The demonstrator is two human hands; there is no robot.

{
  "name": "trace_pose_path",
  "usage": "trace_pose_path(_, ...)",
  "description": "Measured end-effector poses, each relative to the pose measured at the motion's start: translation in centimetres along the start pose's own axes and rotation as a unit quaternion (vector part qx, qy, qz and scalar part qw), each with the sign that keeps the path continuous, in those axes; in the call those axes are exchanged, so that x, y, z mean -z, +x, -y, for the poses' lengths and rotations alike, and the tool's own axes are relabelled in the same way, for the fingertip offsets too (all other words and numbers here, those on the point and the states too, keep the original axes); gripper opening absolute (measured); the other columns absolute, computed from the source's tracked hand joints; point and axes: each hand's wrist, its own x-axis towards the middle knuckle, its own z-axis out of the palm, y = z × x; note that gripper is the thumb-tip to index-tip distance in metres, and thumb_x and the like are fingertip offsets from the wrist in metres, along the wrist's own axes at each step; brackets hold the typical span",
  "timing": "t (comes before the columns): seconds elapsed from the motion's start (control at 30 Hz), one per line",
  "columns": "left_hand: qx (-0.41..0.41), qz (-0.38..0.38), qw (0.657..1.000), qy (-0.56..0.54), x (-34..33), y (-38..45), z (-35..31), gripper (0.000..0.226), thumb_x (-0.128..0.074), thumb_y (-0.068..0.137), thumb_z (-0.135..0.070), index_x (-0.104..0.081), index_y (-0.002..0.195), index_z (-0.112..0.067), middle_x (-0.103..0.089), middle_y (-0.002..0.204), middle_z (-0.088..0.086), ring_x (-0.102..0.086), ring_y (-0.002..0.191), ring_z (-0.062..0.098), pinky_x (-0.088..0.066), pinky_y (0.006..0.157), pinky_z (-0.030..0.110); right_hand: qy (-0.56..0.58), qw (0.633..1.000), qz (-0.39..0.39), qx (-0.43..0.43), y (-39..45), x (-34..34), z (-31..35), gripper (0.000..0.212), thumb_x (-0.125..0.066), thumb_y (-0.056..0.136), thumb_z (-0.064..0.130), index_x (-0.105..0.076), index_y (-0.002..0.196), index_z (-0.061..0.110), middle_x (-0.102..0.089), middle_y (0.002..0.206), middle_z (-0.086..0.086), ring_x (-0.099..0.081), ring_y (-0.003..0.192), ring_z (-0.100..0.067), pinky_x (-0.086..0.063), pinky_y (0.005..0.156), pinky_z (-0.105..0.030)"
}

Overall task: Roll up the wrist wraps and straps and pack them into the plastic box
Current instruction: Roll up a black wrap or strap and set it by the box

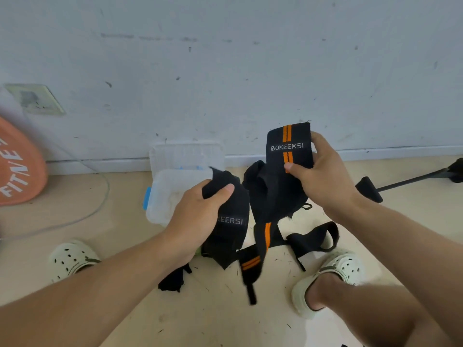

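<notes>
Two hands: both are gripping black wrist wraps in front of the plastic box [175, 186].
Left hand [198, 216]: the fingers are curling closed around a bunched wrap marked with partial white lettering [230, 219]; the thumb is pressing across its top edge, and the wrap's tail is hanging below the hand.
Right hand [323, 176]: the thumb and fingers are pinching an orange-striped wrap [288, 146] flat between them; the thumb tip is sitting on the orange stripe, and the printed end is standing upright above the hand.
Plastic box: it is sitting open on the floor against the wall, with its lid tilted back; the left hand is overlapping its near right corner.
Loose straps [265, 236]: several black straps, one with orange stripes, are lying in a pile on the floor just right of the box, between two pale clogs [333, 269].
Orange disc [17, 166]: it is leaning well left of the box.
</notes>
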Motion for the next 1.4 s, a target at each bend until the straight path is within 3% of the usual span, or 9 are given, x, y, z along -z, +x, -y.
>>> trace_pose_path(0.13, -0.019, 0.052, 0.998, 0.0, -0.4, -0.5, -0.4, 0.025, -0.065, 0.098, -0.043, -0.071, 0.12, -0.032, -0.078, 0.109, -0.01, -0.073, 0.107, 0.016, -0.057, 0.1, 0.043, -0.11, 0.992, 0.02, 0.052, -0.4, -0.2, 0.0, 0.087, -0.068, 0.098, 0.011, -0.017, 0.158, 0.047, -0.071, 0.111, 0.001, -0.068, 0.096, -0.01, -0.048, 0.07, -0.013)
trace_pose_path(0.3, -0.034, 0.092, 0.995, -0.007, -0.8, -0.9, -0.5, 0.024, -0.068, 0.097, -0.032, -0.072, 0.12, -0.028, -0.079, 0.11, -0.009, -0.074, 0.105, 0.012, -0.057, 0.101, 0.039, -0.06, 0.993, 0.072, 0.072, -1.6, -1.6, 0.3, 0.032, -0.06, 0.102, 0.014, -0.069, 0.117, 0.041, -0.074, 0.1, 0.021, -0.068, 0.091, 0.006, -0.054, 0.083, -0.02)
trace_pose_path(0.43, -0.039, 0.1, 0.994, -0.003, -0.7, -0.8, -0.6, 0.024, -0.072, 0.094, -0.032, -0.075, 0.116, -0.024, -0.08, 0.106, -0.002, -0.076, 0.102, 0.019, -0.058, 0.098, 0.046, 0.078, 0.985, 0.15, 0.019, -3.0, -2.0, 1.3, 0.036, -0.049, 0.106, 0.044, -0.077, 0.106, 0.021, -0.079, 0.096, 0.005, -0.074, 0.087, -0.007, -0.059, 0.077, -0.023)
trace_pose_path(0.57, -0.042, 0.114, 0.993, -0.003, -0.8, -1.2, -0.7, 0.027, -0.073, 0.09, -0.036, -0.077, 0.113, -0.023, -0.081, 0.104, -0.001, -0.077, 0.1, 0.019, -0.059, 0.097, 0.047, 0.139, 0.977, 0.158, 0.024, -3.7, -2.7, 1.1, 0.014, -0.073, 0.094, 0.027, -0.075, 0.1, 0.014, -0.08, 0.091, 0.002, -0.076, 0.078, -0.01, -0.059, 0.071, -0.025)
trace_pose_path(0.77, -0.025, -0.102, 0.993, -0.056, -0.2, -0.1, -1.7, 0.048, -0.062, 0.093, -0.061, -0.072, 0.086, -0.015, -0.07, 0.08, 0.001, -0.068, 0.078, 0.017, -0.061, 0.092, 0.049, 0.159, 0.97, 0.176, 0.05, -3.8, -2.7, 0.4, 0.007, -0.068, 0.098, 0.015, -0.072, 0.103, 0.013, -0.079, 0.106, -0.002, -0.075, 0.102, -0.019, -0.058, 0.093, -0.037)
trace_pose_path(0.83, 0.011, -0.051, 0.998, -0.036, 0.5, 0.3, -2.1, 0.052, -0.057, 0.092, -0.066, -0.076, 0.097, -0.017, -0.075, 0.09, 0.0, -0.069, 0.089, 0.018, -0.056, 0.099, 0.044, 0.151, 0.964, 0.207, 0.063, -3.9, -2.6, 0.2, 0.018, -0.064, 0.1, 0.011, -0.07, 0.117, 0.013, -0.077, 0.115, 0.001, -0.072, 0.111, -0.016, -0.056, 0.099, -0.035)
trace_pose_path(0.97, 0.044, 0.069, 0.989, -0.122, 0.7, 0.6, -2.6, 0.037, -0.061, 0.098, -0.046, -0.076, 0.117, -0.017, -0.078, 0.106, 0.004, -0.072, 0.095, 0.017, -0.056, 0.09, 0.035, 0.121, 0.953, 0.261, 0.093, -4.1, -2.7, 0.0, 0.029, -0.058, 0.103, 0.004, -0.067, 0.127, 0.018, -0.075, 0.122, 0.006, -0.067, 0.121, -0.013, -0.051, 0.105, -0.035)
trace_pose_path(1.27, -0.018, 0.011, 0.978, -0.209, 2.1, 1.6, -3.9, 0.026, -0.077, 0.087, -0.008, -0.067, 0.107, -0.022, -0.078, 0.103, -0.006, -0.074, 0.086, 0.011, -0.057, 0.075, 0.031, 0.01, 0.937, 0.343, 0.056, -4.0, -2.5, -0.4, 0.021, -0.059, 0.098, 0.028, -0.07, 0.115, 0.031, -0.075, 0.117, 0.003, -0.067, 0.114, -0.042, -0.047, 0.102, -0.071)
trace_pose_path(1.4, -0.052, 0.015, 0.979, -0.197, 2.2, 1.5, -4.2, 0.034, -0.076, 0.086, -0.003, -0.065, 0.112, -0.023, -0.079, 0.11, -0.003, -0.075, 0.09, 0.012, -0.058, 0.07, 0.027, 0.016, 0.95, 0.305, 0.061, -4.0, -2.8, -0.5, 0.027, -0.055, 0.106, 0.018, -0.073, 0.104, 0.037, -0.076, 0.109, 0.009, -0.071, 0.11, -0.013, -0.049, 0.108, -0.049)
